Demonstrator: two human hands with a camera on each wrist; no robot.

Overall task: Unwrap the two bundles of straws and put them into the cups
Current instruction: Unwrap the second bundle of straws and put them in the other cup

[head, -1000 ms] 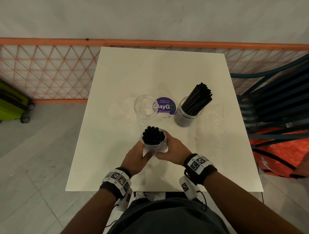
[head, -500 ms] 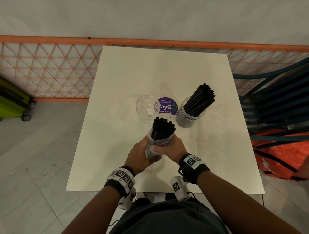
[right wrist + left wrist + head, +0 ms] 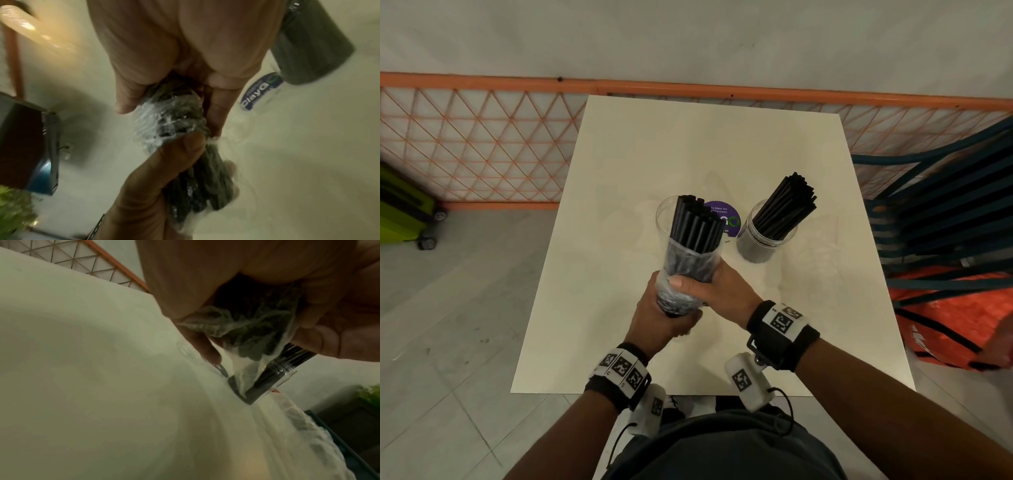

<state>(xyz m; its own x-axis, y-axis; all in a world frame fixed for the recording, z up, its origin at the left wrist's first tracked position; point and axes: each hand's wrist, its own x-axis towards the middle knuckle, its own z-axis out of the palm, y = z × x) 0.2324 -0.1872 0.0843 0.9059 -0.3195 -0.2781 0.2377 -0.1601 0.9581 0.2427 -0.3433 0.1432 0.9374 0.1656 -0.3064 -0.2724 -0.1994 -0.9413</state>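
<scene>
A: What's changed?
B: The bundle of straws [image 3: 697,226] has slid further out of its wrapper [image 3: 681,274]. The left hand [image 3: 661,315] clamps the wrapper's bottom; the right hand [image 3: 717,287] curls round higher up.
A: So it's nearly bare. Counts?
B: On the surface [image 3: 619,240], two cups: empty cup [image 3: 664,214] left, behind the bundle; filled cup [image 3: 765,240] right. Two bundles, one sticker [image 3: 726,219].

the bundle of straws [image 3: 697,226] hides part of the empty cup [image 3: 664,214] and the purple sticker [image 3: 726,214] at 12 o'clock. the left hand [image 3: 657,317] covers the bundle's bottom end. the right wrist view is blurry, and the sticker's words are too small to read.
</scene>
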